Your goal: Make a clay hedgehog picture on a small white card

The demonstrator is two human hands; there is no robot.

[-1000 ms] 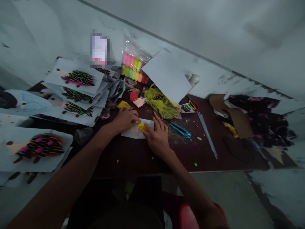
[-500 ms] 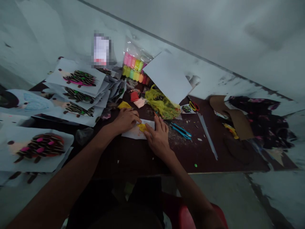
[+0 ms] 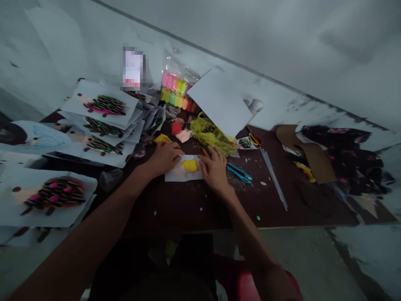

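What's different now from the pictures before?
The right hand slid right, off the yellow patch, so more of it shows. The white paper shifted slightly right too. The left hand stayed at the paper's left side, and the blue cutter stayed put.

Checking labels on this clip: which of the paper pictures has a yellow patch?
The paper between the left hand and right hand; its yellow patch sets it apart from the dark-spiked pictures and blue drawing at left.

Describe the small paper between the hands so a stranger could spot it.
Find the dark tabletop, then the left hand and right hand. Between them lies a small white paper; unlike the hedgehog sheets at left, it bears a yellow patch.
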